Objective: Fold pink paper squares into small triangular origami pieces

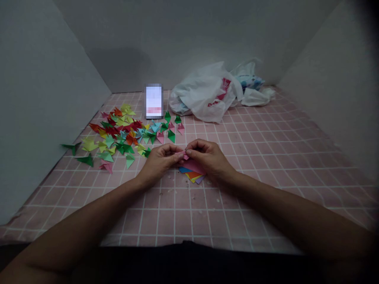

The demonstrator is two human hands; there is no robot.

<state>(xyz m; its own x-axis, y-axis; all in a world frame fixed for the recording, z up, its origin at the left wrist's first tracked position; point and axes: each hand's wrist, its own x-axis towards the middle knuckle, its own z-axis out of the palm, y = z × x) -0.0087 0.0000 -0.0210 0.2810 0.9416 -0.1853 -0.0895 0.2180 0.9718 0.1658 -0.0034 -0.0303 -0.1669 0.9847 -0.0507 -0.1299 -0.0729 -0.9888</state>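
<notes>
A small piece of folded pink paper [185, 156] is pinched between my two hands, above the middle of the table. My left hand [162, 158] grips its left side with thumb and fingers closed. From the other side, my right hand [207, 157] holds it between thumb and forefinger. Fingers cover much of the paper, so its exact shape is hidden. Just below lies a fanned stack of coloured paper sheets [193, 172], showing pink, blue, orange, yellow and purple, partly behind my right hand.
Many folded paper pieces [118, 136] in several colours spread over the left of the pink checked tablecloth [251, 146]. A lit, blurred phone [154, 101] stands upright behind them. Crumpled white plastic bags [207, 92] lie at the back. Pale walls enclose the left, back and right.
</notes>
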